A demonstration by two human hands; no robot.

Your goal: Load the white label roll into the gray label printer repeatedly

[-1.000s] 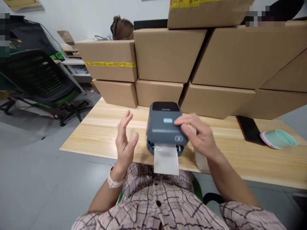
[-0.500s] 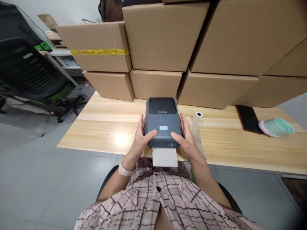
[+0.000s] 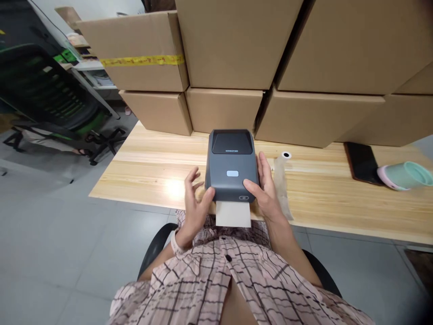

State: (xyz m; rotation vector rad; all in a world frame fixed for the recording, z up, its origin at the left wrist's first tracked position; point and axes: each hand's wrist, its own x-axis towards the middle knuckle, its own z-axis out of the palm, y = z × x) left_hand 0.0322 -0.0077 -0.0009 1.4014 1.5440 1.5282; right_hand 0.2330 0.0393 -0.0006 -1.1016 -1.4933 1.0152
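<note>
A dark grey label printer stands on the wooden table, its front toward me. From its front slot a blank white label sheet hangs out over the table edge. Beside the printer's left front corner is my left hand, open, fingers spread and apart from the side, thumb tip close to the corner. My right hand grips the right side, thumb on the top front and fingers along the flank. Just right of that hand lies a small white roll with a translucent strip running toward me.
Stacked cardboard boxes line the back of the table, one with yellow tape. At the right are a black phone and a mint-green cup. A dark office chair stands on the floor at left.
My left hand has let go of the printer's side and drawn back left, its fingers spreading. My right hand stays on the printer. The view has tilted slightly downward.
</note>
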